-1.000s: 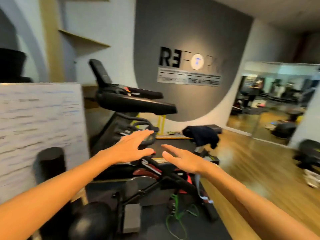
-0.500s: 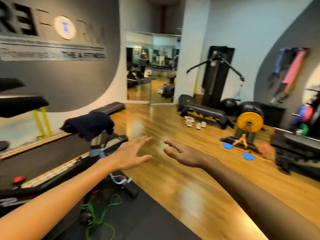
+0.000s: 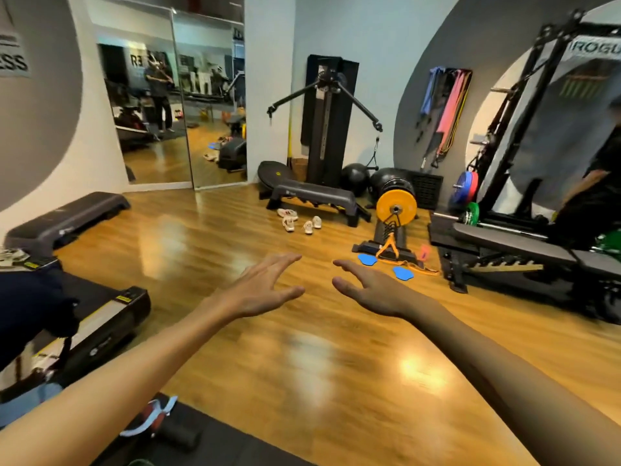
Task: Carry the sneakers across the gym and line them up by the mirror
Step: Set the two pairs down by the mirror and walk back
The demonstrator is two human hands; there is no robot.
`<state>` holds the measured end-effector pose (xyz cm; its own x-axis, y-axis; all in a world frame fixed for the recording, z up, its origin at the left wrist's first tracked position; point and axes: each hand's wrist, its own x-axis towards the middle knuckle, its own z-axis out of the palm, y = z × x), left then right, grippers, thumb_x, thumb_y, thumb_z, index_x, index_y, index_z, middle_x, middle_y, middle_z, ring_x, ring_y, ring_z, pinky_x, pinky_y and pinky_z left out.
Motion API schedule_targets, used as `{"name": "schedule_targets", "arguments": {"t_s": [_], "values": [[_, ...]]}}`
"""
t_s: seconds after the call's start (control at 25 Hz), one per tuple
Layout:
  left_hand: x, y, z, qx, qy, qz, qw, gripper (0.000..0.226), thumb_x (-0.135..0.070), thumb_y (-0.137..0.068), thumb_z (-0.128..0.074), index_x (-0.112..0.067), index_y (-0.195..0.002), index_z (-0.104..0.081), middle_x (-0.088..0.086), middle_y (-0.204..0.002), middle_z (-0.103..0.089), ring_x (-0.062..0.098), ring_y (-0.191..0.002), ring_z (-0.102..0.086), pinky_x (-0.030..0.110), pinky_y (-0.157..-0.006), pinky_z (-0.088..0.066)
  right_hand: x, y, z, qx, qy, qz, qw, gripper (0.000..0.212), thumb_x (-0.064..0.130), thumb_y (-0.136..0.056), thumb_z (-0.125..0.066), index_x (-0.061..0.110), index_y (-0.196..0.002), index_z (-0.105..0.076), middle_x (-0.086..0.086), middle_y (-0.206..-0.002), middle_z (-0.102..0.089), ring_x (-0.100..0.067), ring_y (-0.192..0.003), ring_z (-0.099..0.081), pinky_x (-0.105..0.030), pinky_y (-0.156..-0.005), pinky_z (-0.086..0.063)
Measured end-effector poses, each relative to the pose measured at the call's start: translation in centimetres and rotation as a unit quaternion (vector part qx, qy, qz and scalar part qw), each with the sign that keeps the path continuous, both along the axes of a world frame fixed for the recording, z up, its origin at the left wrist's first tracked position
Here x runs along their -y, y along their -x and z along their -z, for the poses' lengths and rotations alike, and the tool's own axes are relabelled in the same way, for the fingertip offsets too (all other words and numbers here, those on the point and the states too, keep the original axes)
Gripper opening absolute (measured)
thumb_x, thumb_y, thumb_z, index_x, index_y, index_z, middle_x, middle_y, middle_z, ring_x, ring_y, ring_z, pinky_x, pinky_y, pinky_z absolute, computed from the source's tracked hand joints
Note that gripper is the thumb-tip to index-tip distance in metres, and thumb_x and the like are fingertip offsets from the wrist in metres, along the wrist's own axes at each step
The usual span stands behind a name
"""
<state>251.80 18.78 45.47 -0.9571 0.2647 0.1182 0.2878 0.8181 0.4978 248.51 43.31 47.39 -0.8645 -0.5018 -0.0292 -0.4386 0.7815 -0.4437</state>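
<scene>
Several pale sneakers (image 3: 297,221) lie scattered on the wooden floor far ahead, just in front of a black step bench (image 3: 314,197). The wall mirror (image 3: 174,105) stands at the back left, well apart from the shoes. My left hand (image 3: 265,290) and my right hand (image 3: 368,290) are stretched out in front of me at mid-frame, both empty with fingers spread. The sneakers are far beyond both hands.
A treadmill (image 3: 97,317) and another step platform (image 3: 67,220) line the left side. A cable machine (image 3: 327,122), a yellow weight plate stand (image 3: 396,210), blue sliders (image 3: 401,273) and a bench with rack (image 3: 524,250) fill the right. A person (image 3: 594,196) stands at the rack.
My view has swung to the right, from the exercise bike and wall logo to the open floor, mirror and sneakers. Both hands stay outstretched and empty.
</scene>
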Motion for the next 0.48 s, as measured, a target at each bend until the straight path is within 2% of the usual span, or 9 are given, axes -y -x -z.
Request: {"name": "schedule_targets", "arguments": {"t_s": [0.16, 0.28, 0.36, 0.48], "values": [[1.5, 10.9, 2.4, -0.007, 0.004, -0.007, 1.000, 0.069, -0.055, -0.087, -0.052, -0.037, -0.147, -0.022, -0.005, -0.158, -0.025, 0.016, -0.144, -0.025, 0.045, -0.117, -0.025, 1.1, 11.3, 2.1, -0.007, -0.001, 0.003, 1.000, 0.074, 0.069, -0.086, -0.037, 0.029, -0.149, -0.027, -0.001, -0.154, -0.036, -0.020, -0.138, -0.037, -0.036, -0.107, -0.032], [1.7, 20.6, 3.3, -0.009, 0.014, -0.015, 1.000, 0.066, -0.047, -0.089, -0.053, -0.035, -0.147, -0.023, -0.006, -0.157, -0.027, 0.016, -0.144, -0.025, 0.042, -0.116, -0.025, 0.9, 21.2, 3.5, -0.005, -0.006, 0.001, 1.000, 0.072, 0.064, -0.088, -0.041, 0.029, -0.149, -0.025, -0.001, -0.155, -0.035, -0.020, -0.140, -0.035, -0.037, -0.110, -0.032], [2.2, 25.7, 3.2, 0.001, 0.022, -0.024, 0.999, 0.065, -0.041, -0.091, -0.054, -0.033, -0.147, -0.023, -0.005, -0.157, -0.027, 0.016, -0.144, -0.024, 0.039, -0.117, -0.025, 1.1, 26.9, 3.6, 0.000, -0.008, 0.003, 1.000, 0.072, 0.061, -0.089, -0.045, 0.028, -0.149, -0.025, -0.002, -0.156, -0.034, -0.020, -0.140, -0.035, -0.037, -0.111, -0.032], [4.1, 34.4, 2.3, 0.001, 0.015, -0.037, 0.999, 0.066, -0.043, -0.090, -0.056, -0.035, -0.147, -0.024, -0.008, -0.157, -0.028, 0.013, -0.143, -0.025, 0.035, -0.116, -0.025, 2.2, 36.6, 2.8, 0.001, -0.014, -0.018, 1.000, 0.074, 0.061, -0.088, -0.047, 0.028, -0.150, -0.023, 0.000, -0.157, -0.031, -0.020, -0.141, -0.033, -0.037, -0.113, -0.032]]}}
